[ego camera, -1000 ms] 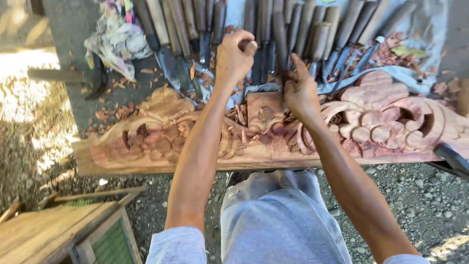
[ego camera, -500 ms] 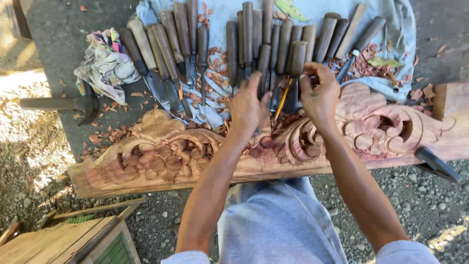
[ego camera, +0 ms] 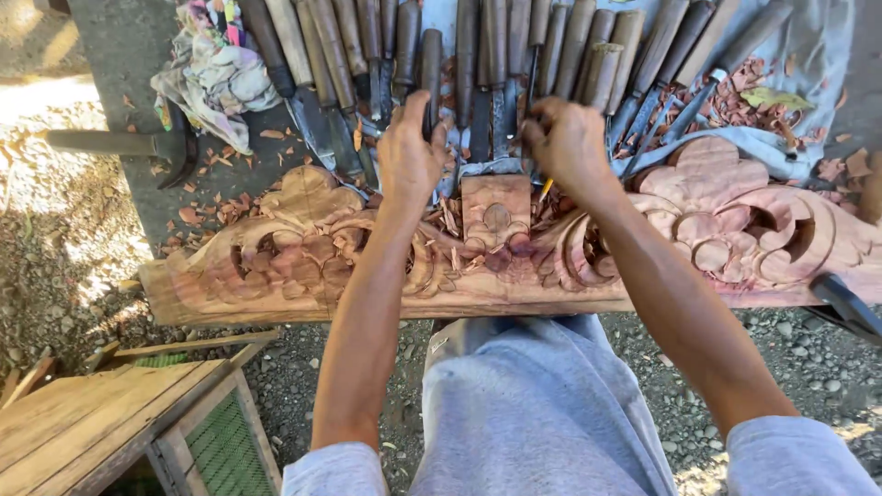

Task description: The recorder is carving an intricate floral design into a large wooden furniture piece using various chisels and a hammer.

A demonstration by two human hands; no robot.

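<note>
Across the bench [ego camera: 119, 37], head view: carved panel [ego camera: 496, 243], reddish wood, scrollwork, lying lengthwise along the near edge. Behind it, row of chisels [ego camera: 570, 46], wooden handles, on grey cloth [ego camera: 808, 55]. Left hand [ego camera: 409, 156], grip clenched round one chisel [ego camera: 430, 78] by its handle. Right hand [ego camera: 565, 142], fingers curled among the blades; grip cannot be told. Rag [ego camera: 211, 73] and hammer [ego camera: 119, 142] at left; shavings [ego camera: 216, 207] scattered.

A crumpled patterned rag [ego camera: 213, 73] laid at the upper left of the frame, a dark hammer [ego camera: 129, 144] set just left of it, wood chips [ego camera: 216, 207] scattered below, a slatted wooden frame [ego camera: 138, 427] seen at the lower left, gravel ground [ego camera: 808, 367] spread at the lower right.
</note>
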